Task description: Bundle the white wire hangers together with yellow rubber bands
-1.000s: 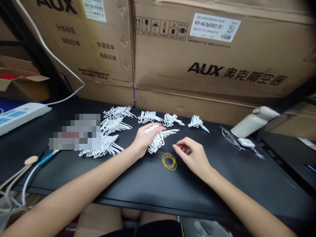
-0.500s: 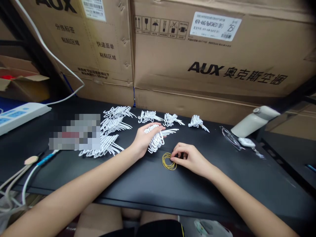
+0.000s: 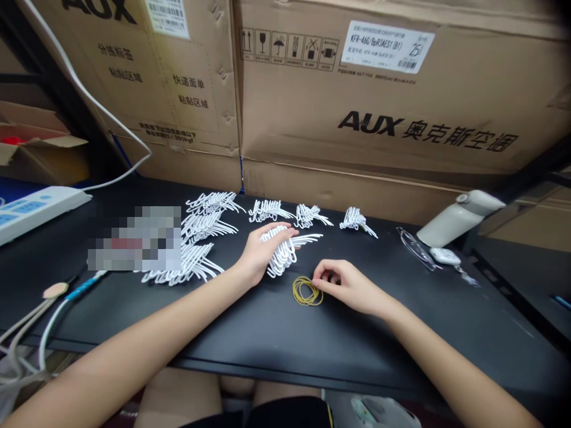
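My left hand [image 3: 260, 249] is closed around a bundle of white hooks [image 3: 282, 255], with curved ends facing me and straight stems pointing right. Just to the right and nearer, my right hand [image 3: 345, 284] pinches thumb and forefinger at the edge of a small heap of yellow rubber bands [image 3: 305, 292] on the black table [image 3: 267, 333]. One band appears caught at the fingertips, slightly pulled from the heap. Behind the left hand lie more bunches of white hooks [image 3: 267, 210], a small one [image 3: 355, 220] at the right and larger ones [image 3: 191, 264] at the left.
Large cardboard boxes [image 3: 379, 95] wall off the back. On the right are a pale bottle [image 3: 455, 220] lying tilted, glasses [image 3: 417, 249] and a white case [image 3: 445, 257]. A power strip [image 3: 42, 211] and cables [image 3: 56, 327] occupy the left.
My right hand has shifted slightly right, drawing a rubber band at the edge of the heap outward. My left hand keeps its hold on the hooks.
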The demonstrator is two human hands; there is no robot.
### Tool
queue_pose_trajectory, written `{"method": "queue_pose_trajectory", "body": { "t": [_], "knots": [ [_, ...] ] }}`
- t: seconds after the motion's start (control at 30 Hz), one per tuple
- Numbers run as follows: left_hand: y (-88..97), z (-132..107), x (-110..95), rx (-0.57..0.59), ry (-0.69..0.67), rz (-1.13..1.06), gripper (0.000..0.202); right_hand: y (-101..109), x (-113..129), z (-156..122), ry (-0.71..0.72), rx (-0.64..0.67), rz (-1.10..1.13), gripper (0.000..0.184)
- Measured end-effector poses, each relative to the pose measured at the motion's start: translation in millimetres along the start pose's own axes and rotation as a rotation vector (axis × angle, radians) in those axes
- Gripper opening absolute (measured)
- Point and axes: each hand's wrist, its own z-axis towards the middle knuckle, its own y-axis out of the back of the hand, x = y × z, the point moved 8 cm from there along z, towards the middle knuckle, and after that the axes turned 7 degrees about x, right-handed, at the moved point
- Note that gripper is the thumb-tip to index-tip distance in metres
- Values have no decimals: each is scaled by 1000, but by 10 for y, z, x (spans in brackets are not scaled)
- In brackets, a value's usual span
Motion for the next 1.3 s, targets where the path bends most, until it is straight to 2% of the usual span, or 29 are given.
{"method": "queue_pose_trajectory", "body": {
  "t": [0.07, 0.13, 0.3, 0.37, 0.5, 0.63, 0.77, 0.93, 1.1, 1.2, 1.3],
  "knots": [
    [1, 1, -1, 1, 1, 1, 36, 11, -45, 10, -50, 27, 154, 19],
    [9, 4, -2, -2, -6, -4, 37, 67, -97, 22, -93, -15, 309, 22],
    [25, 9, -10, 2, -41, -4, 41, 381, -244, -6, -79, -373, 633, 28],
    [24, 8, -5, 5, -46, 0, 41, 448, -311, -24, -66, -451, 755, 29],
    [-1, 6, 13, 36, -44, 3, 40, 453, -392, -16, -71, -447, 911, 26],
    [-22, 0, 22, 55, -30, 27, 40, 421, -375, -10, -60, -441, 988, 23],
    [-72, -21, 24, 97, 1, 45, 42, 420, -212, -25, 27, -432, 908, 24],
    [-126, -52, 20, 130, 17, 61, 44, 457, 64, -155, 144, -542, 582, 29],
    [-214, -95, -14, 186, -48, 170, 38, 290, 272, -144, 208, -470, 299, 35],
    [-256, -130, -45, 201, -97, 278, 34, 201, 325, -102, 257, -453, 182, 27],
    [-299, -153, -41, 243, -111, 331, 36, 152, 282, -59, 265, -470, 199, 18]
  ]
}}
